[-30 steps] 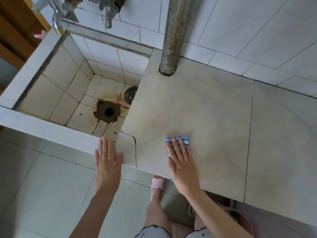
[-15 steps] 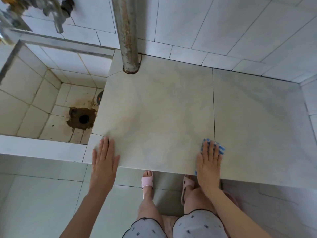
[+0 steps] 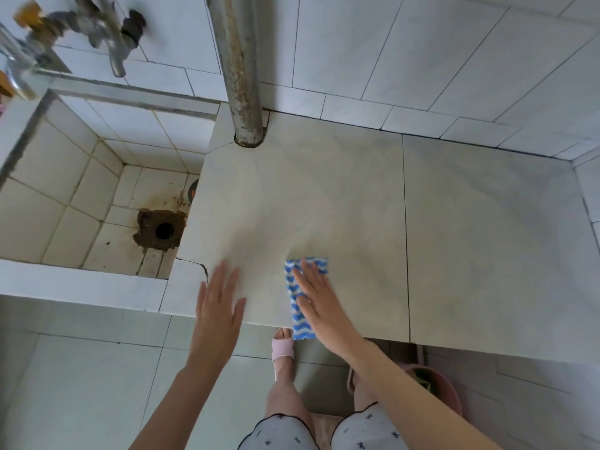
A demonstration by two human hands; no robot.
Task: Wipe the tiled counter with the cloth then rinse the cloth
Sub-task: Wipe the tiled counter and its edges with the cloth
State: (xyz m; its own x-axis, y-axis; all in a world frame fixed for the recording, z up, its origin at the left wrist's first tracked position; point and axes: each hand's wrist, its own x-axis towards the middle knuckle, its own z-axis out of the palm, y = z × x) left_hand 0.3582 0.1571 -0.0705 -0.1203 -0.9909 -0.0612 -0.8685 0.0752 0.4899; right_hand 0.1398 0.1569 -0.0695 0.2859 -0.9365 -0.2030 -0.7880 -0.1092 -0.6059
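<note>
The tiled counter (image 3: 357, 203) is pale and fills the middle of the head view. A blue and white wavy-patterned cloth (image 3: 297, 319) lies at the counter's front edge, and its lower end hangs over the edge. My right hand (image 3: 319, 300) presses flat on the cloth with fingers spread. My left hand (image 3: 219, 306) rests flat on the counter's front edge just left of the cloth, holding nothing. The tiled sink basin (image 3: 84, 203) with a rusty drain hole (image 3: 162, 230) lies to the left.
A rusty vertical pipe (image 3: 242, 76) meets the counter at the back left. Metal taps (image 3: 107, 30) hang over the sink. A crack (image 3: 198, 264) runs near the counter's front left corner. A pink bucket (image 3: 438, 384) stands under the counter beside my slippered feet.
My right hand slid the cloth right along the front edge, then back left, so it now sits close to my left hand. The left hand stayed at the edge.
</note>
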